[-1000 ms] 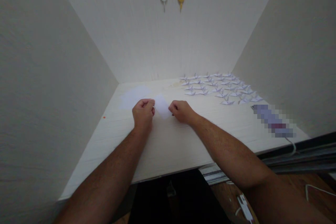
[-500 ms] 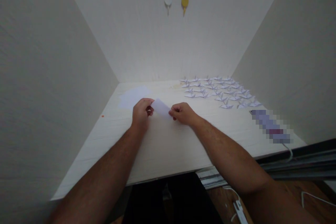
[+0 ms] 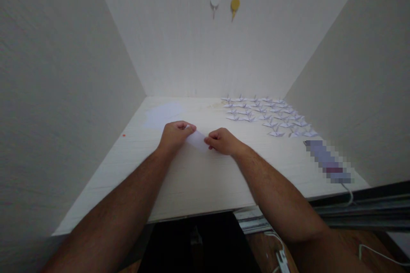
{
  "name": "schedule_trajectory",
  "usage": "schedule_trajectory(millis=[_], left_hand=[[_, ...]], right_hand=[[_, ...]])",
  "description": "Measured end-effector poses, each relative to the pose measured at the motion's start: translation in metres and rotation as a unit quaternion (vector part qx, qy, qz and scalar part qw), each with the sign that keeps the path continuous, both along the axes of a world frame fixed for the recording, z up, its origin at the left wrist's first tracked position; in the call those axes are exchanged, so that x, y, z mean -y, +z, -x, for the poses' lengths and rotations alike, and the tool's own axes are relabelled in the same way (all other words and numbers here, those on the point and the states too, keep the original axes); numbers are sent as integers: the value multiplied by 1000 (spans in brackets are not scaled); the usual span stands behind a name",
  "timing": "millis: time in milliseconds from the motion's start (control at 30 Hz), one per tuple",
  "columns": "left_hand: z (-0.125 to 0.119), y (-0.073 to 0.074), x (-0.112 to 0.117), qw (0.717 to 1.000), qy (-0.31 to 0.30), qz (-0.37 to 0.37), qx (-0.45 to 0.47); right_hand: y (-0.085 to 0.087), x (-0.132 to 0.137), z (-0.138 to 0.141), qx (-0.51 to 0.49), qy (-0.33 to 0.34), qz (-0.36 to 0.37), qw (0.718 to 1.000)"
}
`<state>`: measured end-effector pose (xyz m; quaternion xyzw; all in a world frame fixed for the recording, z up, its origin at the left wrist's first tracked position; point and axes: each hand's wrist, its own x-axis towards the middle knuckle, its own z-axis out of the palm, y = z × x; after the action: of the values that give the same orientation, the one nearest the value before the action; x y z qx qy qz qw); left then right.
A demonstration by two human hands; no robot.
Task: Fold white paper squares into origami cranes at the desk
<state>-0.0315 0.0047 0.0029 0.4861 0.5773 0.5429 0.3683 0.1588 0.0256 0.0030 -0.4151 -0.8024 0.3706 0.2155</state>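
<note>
Frame centre: one white paper sheet [image 3: 196,140], pinched by left hand [image 3: 174,135] and right hand [image 3: 223,141]. Right of centre: over twenty folded cranes [image 3: 265,117]. Top: two wall hooks [image 3: 235,3], one yellow.

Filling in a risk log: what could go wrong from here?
- The small paper is pinched between the left hand and right hand; an uneven pull might crease or tear it.
- Folded paper cranes stand close together beyond the right hand; a stray sweep could knock several.
- The pixelated item's cord hangs over the table edge; a snag might drag the item off.
</note>
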Motion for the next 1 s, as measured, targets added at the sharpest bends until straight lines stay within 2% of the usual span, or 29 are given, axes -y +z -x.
schedule_trajectory(millis=[133, 300, 433, 533, 600, 800, 1000], left_hand=[[2, -2, -2, 1000, 14, 14, -4], [6, -8, -6, 1000, -14, 6, 9], [6, -11, -9, 996, -15, 17, 88], [4, -8, -7, 986, -28, 32, 163], [1, -6, -4, 981, -52, 41, 182], [-2, -7, -1, 981, -119, 68, 138], [0, -7, -1, 992, -116, 38, 35]], right_hand=[[1, -1, -2, 14, 8, -3, 1000], [0, -1, -4, -20, 21, 52, 998], [0, -2, -4, -159, 11, 121, 980], [0, -3, -4, -263, 36, 121, 957], [-1, -3, -3, -284, 66, 113, 950], [-4, -1, -4, -222, 84, 118, 964], [-3, -3, -7, -195, 101, 115, 969]])
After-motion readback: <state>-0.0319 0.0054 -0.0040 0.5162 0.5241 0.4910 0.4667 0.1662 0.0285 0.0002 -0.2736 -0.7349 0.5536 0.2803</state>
